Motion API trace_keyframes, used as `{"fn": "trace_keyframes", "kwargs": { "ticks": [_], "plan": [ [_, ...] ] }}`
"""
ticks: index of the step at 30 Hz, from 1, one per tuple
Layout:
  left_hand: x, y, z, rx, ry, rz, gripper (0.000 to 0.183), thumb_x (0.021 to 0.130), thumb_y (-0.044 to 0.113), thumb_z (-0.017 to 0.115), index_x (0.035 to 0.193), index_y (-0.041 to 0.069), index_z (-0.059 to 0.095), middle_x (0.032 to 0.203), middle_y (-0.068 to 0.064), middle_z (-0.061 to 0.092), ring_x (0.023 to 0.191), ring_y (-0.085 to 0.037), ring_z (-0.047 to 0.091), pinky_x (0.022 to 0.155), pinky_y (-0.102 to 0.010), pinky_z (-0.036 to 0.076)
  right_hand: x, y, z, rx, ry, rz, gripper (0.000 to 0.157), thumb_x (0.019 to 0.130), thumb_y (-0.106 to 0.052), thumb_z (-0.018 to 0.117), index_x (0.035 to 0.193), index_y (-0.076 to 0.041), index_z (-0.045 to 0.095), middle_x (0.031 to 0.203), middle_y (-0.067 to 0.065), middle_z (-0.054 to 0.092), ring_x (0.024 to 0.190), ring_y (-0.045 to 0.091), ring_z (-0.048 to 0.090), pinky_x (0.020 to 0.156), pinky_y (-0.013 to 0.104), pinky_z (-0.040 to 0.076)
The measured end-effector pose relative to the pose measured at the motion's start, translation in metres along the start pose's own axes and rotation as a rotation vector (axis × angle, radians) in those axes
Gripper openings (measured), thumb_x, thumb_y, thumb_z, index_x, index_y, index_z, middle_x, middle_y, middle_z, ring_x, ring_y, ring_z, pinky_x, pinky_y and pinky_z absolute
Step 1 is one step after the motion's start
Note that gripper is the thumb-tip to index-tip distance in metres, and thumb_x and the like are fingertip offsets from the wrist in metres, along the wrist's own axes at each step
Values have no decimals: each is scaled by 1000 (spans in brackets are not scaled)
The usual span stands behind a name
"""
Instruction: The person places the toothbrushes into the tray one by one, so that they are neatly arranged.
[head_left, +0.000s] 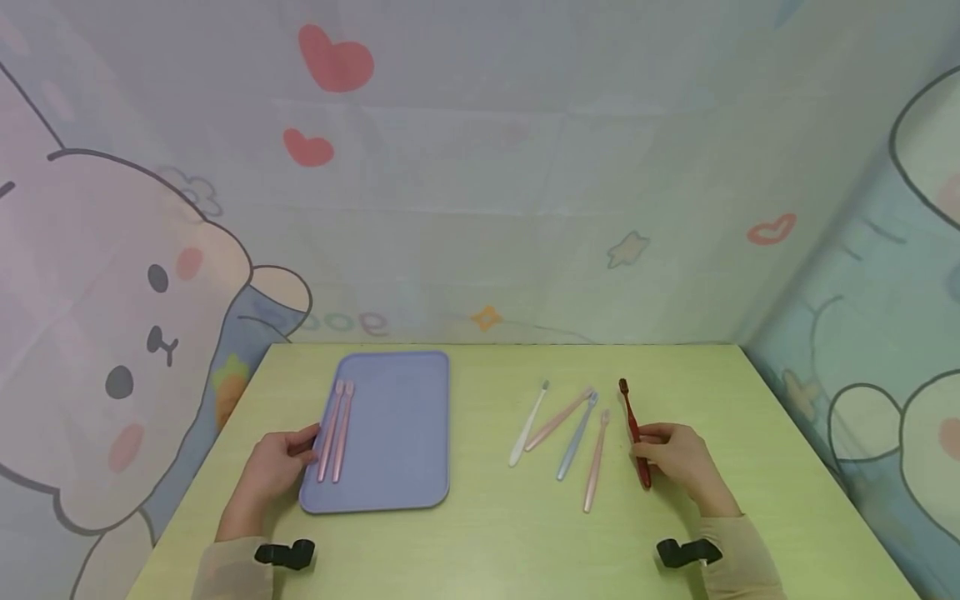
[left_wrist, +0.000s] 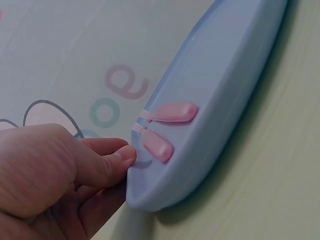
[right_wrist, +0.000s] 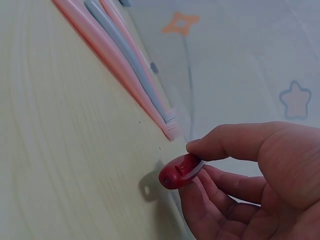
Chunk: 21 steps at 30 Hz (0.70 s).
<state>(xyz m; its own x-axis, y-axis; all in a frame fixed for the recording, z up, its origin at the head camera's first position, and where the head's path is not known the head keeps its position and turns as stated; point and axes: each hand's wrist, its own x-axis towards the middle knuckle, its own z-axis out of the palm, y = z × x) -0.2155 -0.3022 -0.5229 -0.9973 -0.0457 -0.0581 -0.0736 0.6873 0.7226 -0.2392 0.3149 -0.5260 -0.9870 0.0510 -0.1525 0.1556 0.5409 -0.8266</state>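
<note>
Two pink toothbrushes [head_left: 342,432] lie in the blue tray [head_left: 397,442], its left edge pinched by your left hand [head_left: 272,468]. Your right hand [head_left: 680,458] pinches the red toothbrush [head_left: 631,417], right of four more toothbrushes [head_left: 577,437].

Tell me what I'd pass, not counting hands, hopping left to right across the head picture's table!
Lavender tray with two pink toothbrushes, white toothbrush, slanting pink toothbrush, light-blue toothbrush, another pink toothbrush, dark red toothbrush.
</note>
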Motion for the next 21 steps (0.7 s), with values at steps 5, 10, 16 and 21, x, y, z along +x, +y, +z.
{"fn": "trace_keyframes", "kwargs": {
  "ticks": [5,10,16,21],
  "plan": [
    [1,-3,0,-5,-1,-1,48,101,-3,67,147,-9,57,144,-31,60,136,-51,55,110,-63,47,-1,-2,1,25,-9,1,49,95,-13,79,133,14,64,115,18,75,91,18,72,72,29,62],
    [1,-4,0,-5,2,7,48,100,-3,67,147,-8,58,143,-31,61,136,-51,56,110,-63,46,1,-2,2,45,-17,3,49,95,-14,80,133,13,64,114,19,75,92,18,72,73,29,62],
    [0,-4,0,0,-1,4,48,100,-4,67,147,-8,58,144,-30,60,136,-50,56,110,-62,47,2,-3,3,77,-28,9,51,95,-15,80,134,13,63,115,20,75,91,19,73,75,31,64],
    [-1,-2,0,-6,-3,-5,48,101,-4,67,148,-8,57,146,-30,59,137,-50,55,109,-62,48,-1,-7,5,97,-36,3,53,96,-15,79,136,14,61,118,22,72,90,19,74,76,33,65]
  ]
}}
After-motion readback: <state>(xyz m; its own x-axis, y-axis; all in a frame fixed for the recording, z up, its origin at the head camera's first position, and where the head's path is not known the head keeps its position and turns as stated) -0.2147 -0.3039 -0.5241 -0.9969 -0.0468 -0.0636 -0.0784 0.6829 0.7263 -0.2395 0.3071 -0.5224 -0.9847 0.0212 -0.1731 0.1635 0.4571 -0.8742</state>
